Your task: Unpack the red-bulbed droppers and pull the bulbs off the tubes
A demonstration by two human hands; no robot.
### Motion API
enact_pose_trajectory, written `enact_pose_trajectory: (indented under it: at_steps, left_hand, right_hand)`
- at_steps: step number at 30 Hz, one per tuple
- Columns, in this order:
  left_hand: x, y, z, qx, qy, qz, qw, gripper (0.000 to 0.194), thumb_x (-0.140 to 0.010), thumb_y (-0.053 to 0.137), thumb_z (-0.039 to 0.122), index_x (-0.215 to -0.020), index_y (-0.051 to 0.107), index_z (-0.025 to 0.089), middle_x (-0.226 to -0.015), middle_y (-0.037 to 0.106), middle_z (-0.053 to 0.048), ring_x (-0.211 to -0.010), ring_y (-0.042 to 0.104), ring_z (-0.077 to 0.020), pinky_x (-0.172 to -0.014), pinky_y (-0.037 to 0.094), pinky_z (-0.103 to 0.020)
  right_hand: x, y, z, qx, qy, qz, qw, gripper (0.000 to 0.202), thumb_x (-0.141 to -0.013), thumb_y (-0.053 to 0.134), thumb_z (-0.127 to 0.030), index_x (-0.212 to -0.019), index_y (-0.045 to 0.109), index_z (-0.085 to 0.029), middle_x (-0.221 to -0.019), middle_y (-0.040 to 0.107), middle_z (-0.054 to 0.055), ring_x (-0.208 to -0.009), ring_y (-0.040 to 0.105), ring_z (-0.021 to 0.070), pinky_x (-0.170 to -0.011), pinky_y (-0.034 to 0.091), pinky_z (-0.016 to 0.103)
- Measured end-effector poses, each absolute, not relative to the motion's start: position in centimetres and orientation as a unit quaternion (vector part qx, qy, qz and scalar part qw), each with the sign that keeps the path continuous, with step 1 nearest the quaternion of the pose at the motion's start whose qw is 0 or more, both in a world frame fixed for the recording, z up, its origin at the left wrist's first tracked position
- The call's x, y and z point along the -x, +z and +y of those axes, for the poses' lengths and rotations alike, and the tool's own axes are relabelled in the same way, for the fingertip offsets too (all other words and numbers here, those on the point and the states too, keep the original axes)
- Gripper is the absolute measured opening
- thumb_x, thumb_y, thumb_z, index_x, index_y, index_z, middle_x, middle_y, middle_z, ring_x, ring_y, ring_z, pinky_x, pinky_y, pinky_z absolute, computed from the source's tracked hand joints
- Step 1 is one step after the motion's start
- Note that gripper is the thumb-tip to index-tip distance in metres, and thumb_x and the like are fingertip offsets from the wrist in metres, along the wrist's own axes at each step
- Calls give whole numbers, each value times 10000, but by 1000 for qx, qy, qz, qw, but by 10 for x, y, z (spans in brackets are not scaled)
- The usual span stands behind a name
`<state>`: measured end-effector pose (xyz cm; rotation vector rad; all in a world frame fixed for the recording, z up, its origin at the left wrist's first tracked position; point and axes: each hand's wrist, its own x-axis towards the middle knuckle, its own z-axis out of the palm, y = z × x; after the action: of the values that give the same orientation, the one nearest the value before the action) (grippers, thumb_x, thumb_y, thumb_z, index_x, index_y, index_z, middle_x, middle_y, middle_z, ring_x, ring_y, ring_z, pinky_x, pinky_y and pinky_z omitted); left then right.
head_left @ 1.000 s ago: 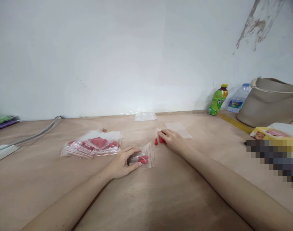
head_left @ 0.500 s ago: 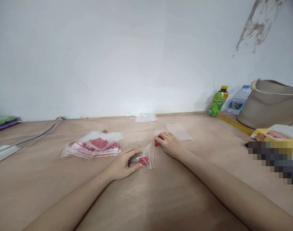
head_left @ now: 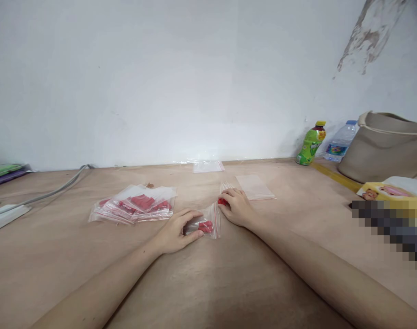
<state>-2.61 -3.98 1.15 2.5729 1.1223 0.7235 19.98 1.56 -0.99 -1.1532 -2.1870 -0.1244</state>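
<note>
My left hand (head_left: 177, 233) rests on the table, thumb and fingers closed around the sides of a clear zip bag (head_left: 215, 224). Small red pieces (head_left: 205, 226) lie inside that bag, and its red-lined mouth points right. Close to the mouth, my right hand (head_left: 237, 208) has its fingers curled over a small red piece (head_left: 222, 201), mostly covered by them. Thin white sticks (head_left: 225, 185) show just beyond these fingers; whether they join the red piece I cannot tell. Left of my left hand is a pile of zip bags (head_left: 134, 205) with red pieces inside.
A flat clear bag (head_left: 256, 187) lies behind my right hand, another bag (head_left: 208, 167) by the wall. At right stand a green bottle (head_left: 311, 144), a water bottle (head_left: 341, 141), a grey-beige bag (head_left: 386, 146) and a yellow packet (head_left: 393, 194). A grey cable (head_left: 57, 192) runs along the left.
My right hand has shifted slightly left, closer to the bag's mouth, and now covers more of the red piece. My left hand keeps its hold on the bag.
</note>
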Motion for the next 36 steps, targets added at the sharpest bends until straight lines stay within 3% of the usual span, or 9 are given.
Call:
enact_pose_trajectory:
  at_steps: [10,17,21,24,27,31,36]
  left_hand:
    - [26,10,-41,-879,244,393,114,383,-800,532,370,-1148,521,210,-1118,574,-76,-978,549,-204,-835,465,-339]
    - [28,8,-40,-879,241,398,106,431,-803,533,383,-1192,498,199,-1188,553,-94,-1069,519,-223,-916,426,-396]
    - [28,9,-40,-883,241,387,115,451,-796,544,380,-1206,487,202,-1203,545,-97,-1084,514,-225,-929,419,-402]
    - [28,9,-41,-889,235,371,129,456,-800,539,372,-1218,476,200,-1202,545,-98,-1090,510,-222,-929,420,-394]
    - [27,9,-41,-891,234,365,137,425,-823,511,345,-1226,468,217,-1202,543,-83,-1095,505,-211,-933,417,-383]
    - [27,8,-41,-887,237,372,135,404,-836,500,340,-1223,466,230,-1200,543,-68,-1095,503,-200,-938,412,-368]
    - [27,7,-40,-884,241,379,130,364,-853,474,341,-1198,478,223,-1170,557,-67,-1072,515,-192,-916,425,-349]
  right_hand:
    - [-202,-8,15,434,-76,-843,309,182,-787,518,-260,-941,583,-187,-994,605,64,-970,494,203,-927,241,398]
    - [-208,-5,-13,418,-32,-815,400,140,-817,489,-248,-759,607,-199,-771,608,23,-786,504,159,-774,284,333]
    - [-206,-9,-27,369,7,-848,380,142,-795,539,-308,-769,654,-227,-680,568,4,-720,467,150,-734,293,323]
    - [-201,-8,-30,357,37,-855,374,194,-799,549,-363,-899,668,-247,-754,579,18,-744,462,152,-733,308,322]
    - [-197,-1,-33,348,74,-873,335,203,-808,542,-387,-895,672,-257,-848,597,26,-799,470,160,-756,320,323]
    - [-196,7,-36,333,106,-898,268,181,-815,539,-360,-917,645,-254,-891,613,11,-840,479,165,-767,330,313]
    - [-189,9,-34,323,133,-901,257,120,-808,535,-269,-762,612,-190,-734,604,-9,-725,511,129,-692,346,264]
